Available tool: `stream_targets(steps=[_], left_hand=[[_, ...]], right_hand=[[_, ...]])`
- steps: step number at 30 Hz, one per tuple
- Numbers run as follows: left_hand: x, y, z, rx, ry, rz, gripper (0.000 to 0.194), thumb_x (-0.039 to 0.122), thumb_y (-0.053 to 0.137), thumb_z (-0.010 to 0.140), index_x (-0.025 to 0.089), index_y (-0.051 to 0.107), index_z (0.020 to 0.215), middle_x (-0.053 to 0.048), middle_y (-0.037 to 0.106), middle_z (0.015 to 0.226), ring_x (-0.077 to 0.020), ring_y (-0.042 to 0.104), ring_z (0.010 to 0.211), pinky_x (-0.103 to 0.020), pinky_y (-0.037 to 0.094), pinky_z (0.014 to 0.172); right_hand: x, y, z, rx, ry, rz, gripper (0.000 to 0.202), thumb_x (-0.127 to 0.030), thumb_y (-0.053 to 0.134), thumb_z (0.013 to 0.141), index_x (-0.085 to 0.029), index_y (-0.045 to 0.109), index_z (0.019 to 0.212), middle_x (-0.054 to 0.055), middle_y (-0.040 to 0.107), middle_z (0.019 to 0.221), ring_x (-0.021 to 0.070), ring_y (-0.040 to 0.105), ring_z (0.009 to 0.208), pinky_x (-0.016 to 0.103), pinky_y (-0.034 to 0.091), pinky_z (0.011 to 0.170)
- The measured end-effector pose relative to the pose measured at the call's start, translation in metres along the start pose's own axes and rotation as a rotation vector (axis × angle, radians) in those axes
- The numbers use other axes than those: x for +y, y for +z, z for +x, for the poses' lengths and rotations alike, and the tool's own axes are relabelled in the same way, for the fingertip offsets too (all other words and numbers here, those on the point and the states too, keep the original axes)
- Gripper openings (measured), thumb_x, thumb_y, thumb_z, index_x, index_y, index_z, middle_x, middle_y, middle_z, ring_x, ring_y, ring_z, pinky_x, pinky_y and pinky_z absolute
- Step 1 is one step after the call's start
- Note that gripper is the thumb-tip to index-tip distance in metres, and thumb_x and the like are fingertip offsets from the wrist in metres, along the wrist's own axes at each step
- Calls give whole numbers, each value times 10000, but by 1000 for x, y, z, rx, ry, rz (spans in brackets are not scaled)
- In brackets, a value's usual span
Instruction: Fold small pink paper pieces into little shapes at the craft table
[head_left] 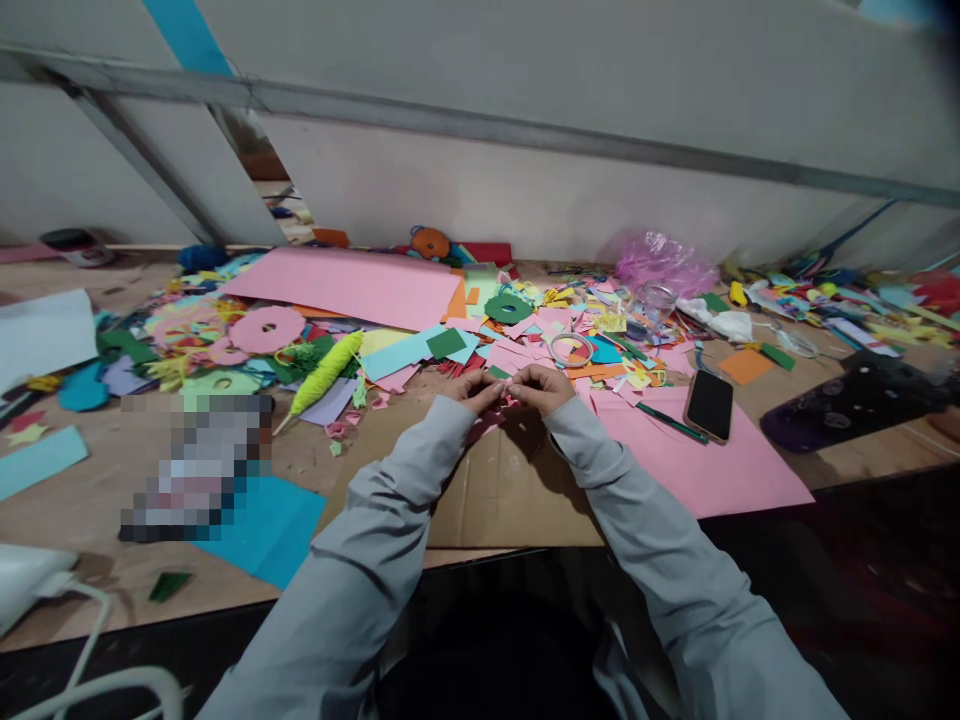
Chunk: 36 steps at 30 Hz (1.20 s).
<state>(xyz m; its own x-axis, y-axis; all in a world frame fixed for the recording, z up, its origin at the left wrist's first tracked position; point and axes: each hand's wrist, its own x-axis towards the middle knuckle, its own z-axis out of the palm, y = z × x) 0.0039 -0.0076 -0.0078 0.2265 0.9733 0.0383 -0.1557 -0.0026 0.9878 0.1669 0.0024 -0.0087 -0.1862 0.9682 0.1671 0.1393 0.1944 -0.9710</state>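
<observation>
While my left hand (pixel 471 391) and right hand (pixel 546 389) nearly meet over the cardboard (pixel 510 495), a small pink paper piece (pixel 511 399) sits between their fingertips, about equally near both; I cannot tell its long axis or which fingers pinch it.

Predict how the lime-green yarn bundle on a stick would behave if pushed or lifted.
The yarn bundle would probably feel light and soft outside, being wound strands. The thin stick poking from its lower end suggests a stiffer core. Its rounded, tapering shape might roll unevenly, though the loose paper around it could hinder that.
</observation>
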Motion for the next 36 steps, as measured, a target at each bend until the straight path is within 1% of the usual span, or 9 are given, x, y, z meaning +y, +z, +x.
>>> stream_targets(steps=[5, 11, 17, 21, 24, 26, 30, 33, 36], left_hand=[[0, 0, 0, -36, 13, 2, 396, 498, 744, 610, 160, 569, 719, 12, 619, 606, -110, 565, 562, -255, 461, 587], [1, -2, 0, -35, 25, 24, 374, 483, 727, 636, 172, 543, 731, 26, 605, 592, -103, 551, 547, -235, 435, 557], [-2, -1, 2, -55, 59, 111, 337, 474, 695, 672, 175, 553, 736, 24, 591, 586, -112, 546, 536, -247, 431, 555], [3, -1, 0, -32, -6, 90, 327, 464, 694, 675, 182, 530, 699, 31, 583, 567, -106, 535, 509, -240, 431, 528], [9, -3, -2, 17, -108, -43, 330, 437, 721, 653, 179, 522, 700, 29, 598, 562, -103, 562, 520, -221, 441, 519], [10, -5, -1, 26, -154, -102, 324, 416, 734, 642, 173, 531, 711, 24, 614, 570, -99, 577, 521, -212, 452, 518], [3, -10, 8, -35, -193, -160, 315, 366, 753, 609, 163, 518, 662, 25, 600, 524, -87, 571, 486, -190, 449, 492], [-6, -14, 17, -107, -245, -180, 332, 348, 756, 585, 167, 478, 612, 33, 578, 477, -90, 560, 442, -186, 431, 450], [-11, -16, 22, -126, -272, -185, 337, 345, 757, 571, 170, 472, 610, 28, 583, 459, -98, 557, 417, -196, 430, 439]], right_hand=[[1, 0, 2, -26, 13, 33, 360, -503, 720, 609, -174, 587, 663, -33, 541, 560, 98, 474, 527, 227, 385, 505], [-3, 3, -3, -19, 7, 65, 355, -510, 704, 648, -175, 616, 724, -1, 626, 664, 123, 555, 600, 256, 457, 578], [-7, 2, -4, -45, -8, 77, 293, -453, 703, 672, -175, 613, 700, -20, 598, 612, 112, 534, 567, 249, 445, 570], [-11, 1, -5, -25, -38, 43, 263, -438, 674, 716, -178, 632, 721, -10, 614, 647, 118, 549, 592, 260, 459, 597], [-15, 1, -7, 59, -122, -12, 235, -396, 684, 723, -188, 665, 830, 10, 655, 755, 130, 589, 679, 262, 481, 648], [-17, 1, -8, 75, -216, -50, 230, -351, 699, 719, -193, 681, 885, 28, 675, 836, 132, 607, 718, 258, 492, 663], [-17, 1, -8, 23, -381, -147, 159, -298, 695, 734, -197, 709, 855, 46, 678, 835, 138, 621, 713, 259, 514, 646], [-16, 1, -8, 20, -439, -171, 123, -284, 687, 755, -202, 714, 842, 48, 677, 813, 144, 632, 715, 265, 527, 648], [-18, 1, -8, 15, -466, -178, 99, -279, 681, 769, -205, 714, 825, 45, 680, 795, 143, 634, 706, 264, 527, 648]])
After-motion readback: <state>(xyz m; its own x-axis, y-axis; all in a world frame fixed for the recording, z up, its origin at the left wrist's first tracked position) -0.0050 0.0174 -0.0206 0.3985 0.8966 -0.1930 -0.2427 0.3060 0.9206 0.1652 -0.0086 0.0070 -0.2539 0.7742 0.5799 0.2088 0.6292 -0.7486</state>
